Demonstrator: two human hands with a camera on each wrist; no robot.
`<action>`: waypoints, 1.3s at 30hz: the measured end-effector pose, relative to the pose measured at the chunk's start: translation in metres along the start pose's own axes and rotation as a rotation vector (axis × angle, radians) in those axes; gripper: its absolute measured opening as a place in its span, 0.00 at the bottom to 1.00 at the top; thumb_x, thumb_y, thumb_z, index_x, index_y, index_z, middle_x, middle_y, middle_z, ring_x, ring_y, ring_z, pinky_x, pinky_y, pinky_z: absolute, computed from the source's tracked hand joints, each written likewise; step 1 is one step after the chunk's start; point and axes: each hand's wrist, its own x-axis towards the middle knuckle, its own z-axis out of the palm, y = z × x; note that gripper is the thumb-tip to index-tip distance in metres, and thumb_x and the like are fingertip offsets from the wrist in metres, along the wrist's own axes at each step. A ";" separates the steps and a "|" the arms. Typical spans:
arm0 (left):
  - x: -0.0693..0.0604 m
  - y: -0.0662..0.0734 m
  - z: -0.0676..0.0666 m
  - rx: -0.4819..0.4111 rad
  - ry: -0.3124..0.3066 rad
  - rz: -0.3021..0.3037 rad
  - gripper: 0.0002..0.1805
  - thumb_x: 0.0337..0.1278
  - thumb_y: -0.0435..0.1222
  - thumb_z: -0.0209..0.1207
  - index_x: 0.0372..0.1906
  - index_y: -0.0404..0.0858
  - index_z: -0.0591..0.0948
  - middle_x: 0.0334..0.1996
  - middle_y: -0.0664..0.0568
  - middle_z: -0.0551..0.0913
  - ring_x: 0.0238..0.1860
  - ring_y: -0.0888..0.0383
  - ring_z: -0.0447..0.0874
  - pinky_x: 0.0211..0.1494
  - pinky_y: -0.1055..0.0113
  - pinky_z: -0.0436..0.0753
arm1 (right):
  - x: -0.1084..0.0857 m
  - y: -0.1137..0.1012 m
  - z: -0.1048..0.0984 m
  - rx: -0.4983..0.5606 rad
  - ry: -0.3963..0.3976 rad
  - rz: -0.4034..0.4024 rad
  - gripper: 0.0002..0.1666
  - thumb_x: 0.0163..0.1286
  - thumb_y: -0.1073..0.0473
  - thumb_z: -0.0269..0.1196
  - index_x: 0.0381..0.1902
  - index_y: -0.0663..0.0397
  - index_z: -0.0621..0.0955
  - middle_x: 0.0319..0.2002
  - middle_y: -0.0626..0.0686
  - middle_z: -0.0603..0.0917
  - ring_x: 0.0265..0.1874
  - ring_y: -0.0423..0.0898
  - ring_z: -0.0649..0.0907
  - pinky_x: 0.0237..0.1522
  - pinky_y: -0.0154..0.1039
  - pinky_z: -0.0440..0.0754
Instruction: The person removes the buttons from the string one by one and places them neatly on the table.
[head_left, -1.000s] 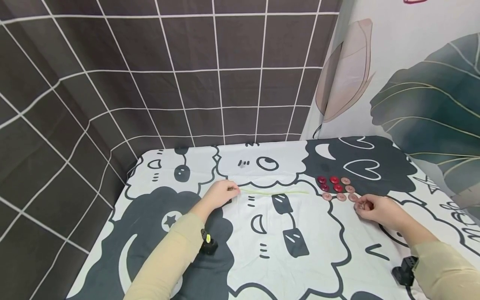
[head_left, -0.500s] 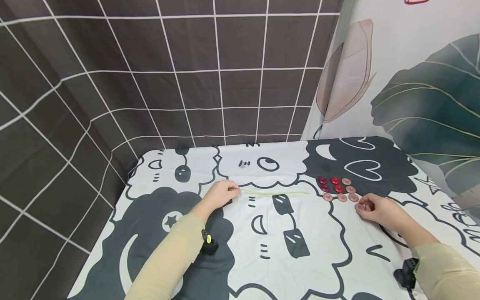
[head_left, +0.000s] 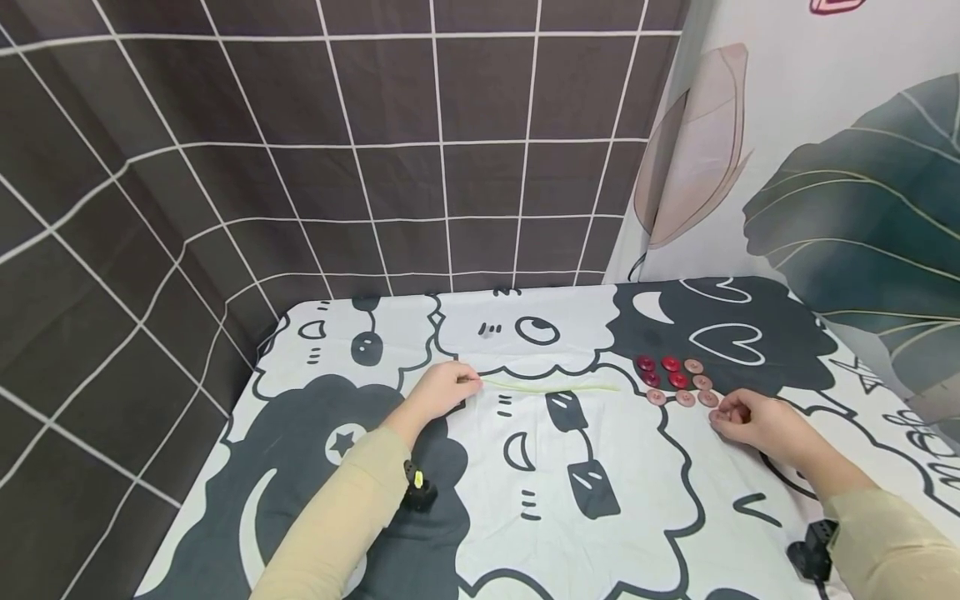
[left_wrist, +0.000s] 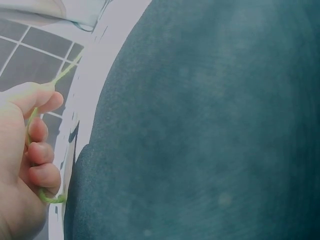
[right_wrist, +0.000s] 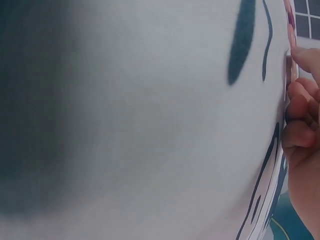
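Note:
My left hand [head_left: 442, 387] pinches one end of a thin yellow-green string [head_left: 551, 386] between thumb and forefinger. The string runs rightward over the printed cloth. A short tail of it curls out below the fingers [left_wrist: 42, 172] in the left wrist view. At the right, the other hand [head_left: 753, 421] has bent fingers by the near right corner of a square group of buttons. The closest, a pinkish button [head_left: 708, 398], sits at its fingertips; whether they grip it is unclear. Red buttons [head_left: 678, 381] lie at the far left of the group, with pinkish ones [head_left: 685, 399] along its right and near sides.
A white and dark grey cloth [head_left: 570, 550] with cartoon sheep covers the surface. Behind it hangs a dark curtain [head_left: 480, 92] with a white grid. A leaf-print fabric [head_left: 862, 208] is at the right. Black devices [head_left: 813, 550] are strapped to the wrists.
Both hands, the string and the buttons keep their places on the cloth. The head view has only tilted very slightly.

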 end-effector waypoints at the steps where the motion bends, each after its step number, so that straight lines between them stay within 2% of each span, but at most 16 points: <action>1: 0.000 0.000 0.000 0.002 0.000 0.000 0.08 0.60 0.42 0.58 0.35 0.46 0.85 0.30 0.59 0.80 0.30 0.62 0.74 0.39 0.65 0.75 | 0.000 -0.001 0.000 0.001 0.005 0.004 0.26 0.59 0.44 0.65 0.39 0.61 0.77 0.24 0.48 0.72 0.25 0.44 0.71 0.25 0.38 0.67; 6: 0.000 -0.001 0.000 0.004 -0.001 -0.007 0.08 0.60 0.42 0.58 0.36 0.46 0.85 0.31 0.59 0.81 0.31 0.62 0.74 0.39 0.65 0.75 | 0.000 -0.004 -0.007 -0.009 0.024 -0.001 0.29 0.58 0.42 0.65 0.40 0.64 0.76 0.24 0.48 0.71 0.23 0.44 0.70 0.24 0.38 0.65; 11: -0.001 0.000 -0.001 0.002 -0.005 0.002 0.08 0.61 0.42 0.57 0.37 0.45 0.85 0.32 0.59 0.81 0.32 0.61 0.75 0.41 0.63 0.76 | 0.002 -0.006 -0.014 -0.026 0.045 -0.016 0.27 0.61 0.48 0.63 0.42 0.69 0.75 0.24 0.50 0.72 0.23 0.45 0.71 0.23 0.39 0.67; 14: -0.001 0.001 -0.002 -0.007 -0.010 0.006 0.09 0.61 0.42 0.57 0.38 0.45 0.84 0.34 0.58 0.82 0.34 0.61 0.76 0.43 0.62 0.76 | 0.003 -0.006 -0.019 -0.053 0.082 -0.047 0.27 0.62 0.49 0.62 0.44 0.71 0.76 0.27 0.53 0.75 0.26 0.48 0.73 0.25 0.42 0.70; 17: 0.000 0.000 -0.003 -0.011 -0.008 0.001 0.10 0.61 0.43 0.56 0.39 0.45 0.84 0.36 0.58 0.82 0.37 0.60 0.77 0.46 0.61 0.76 | 0.004 -0.006 -0.022 -0.080 0.104 -0.066 0.30 0.64 0.47 0.61 0.48 0.72 0.75 0.35 0.61 0.77 0.30 0.53 0.75 0.30 0.47 0.74; 21: 0.000 0.000 -0.005 -0.005 -0.006 -0.008 0.10 0.62 0.44 0.56 0.41 0.45 0.84 0.37 0.58 0.83 0.38 0.60 0.78 0.47 0.61 0.76 | 0.002 -0.005 -0.024 -0.095 0.096 -0.051 0.35 0.65 0.43 0.59 0.53 0.71 0.72 0.46 0.70 0.72 0.37 0.60 0.76 0.36 0.57 0.74; 27: -0.001 0.001 -0.010 0.027 -0.009 -0.025 0.11 0.63 0.45 0.55 0.42 0.46 0.83 0.36 0.58 0.82 0.37 0.60 0.78 0.45 0.60 0.76 | -0.003 -0.003 -0.025 -0.121 0.096 -0.043 0.38 0.66 0.40 0.56 0.57 0.69 0.69 0.55 0.72 0.63 0.46 0.68 0.73 0.44 0.65 0.69; 36: 0.000 0.001 -0.023 0.034 0.009 -0.046 0.10 0.62 0.46 0.55 0.41 0.48 0.83 0.39 0.58 0.83 0.42 0.57 0.79 0.47 0.58 0.76 | -0.004 0.000 -0.031 -0.146 0.096 -0.055 0.38 0.67 0.39 0.55 0.58 0.69 0.68 0.57 0.72 0.62 0.48 0.69 0.71 0.45 0.67 0.68; 39: -0.001 0.000 -0.029 0.046 0.019 -0.040 0.11 0.63 0.46 0.55 0.42 0.47 0.83 0.40 0.57 0.83 0.43 0.55 0.80 0.48 0.57 0.76 | -0.004 0.000 -0.033 -0.162 0.090 -0.062 0.39 0.68 0.39 0.54 0.58 0.70 0.68 0.57 0.73 0.62 0.51 0.71 0.68 0.48 0.68 0.64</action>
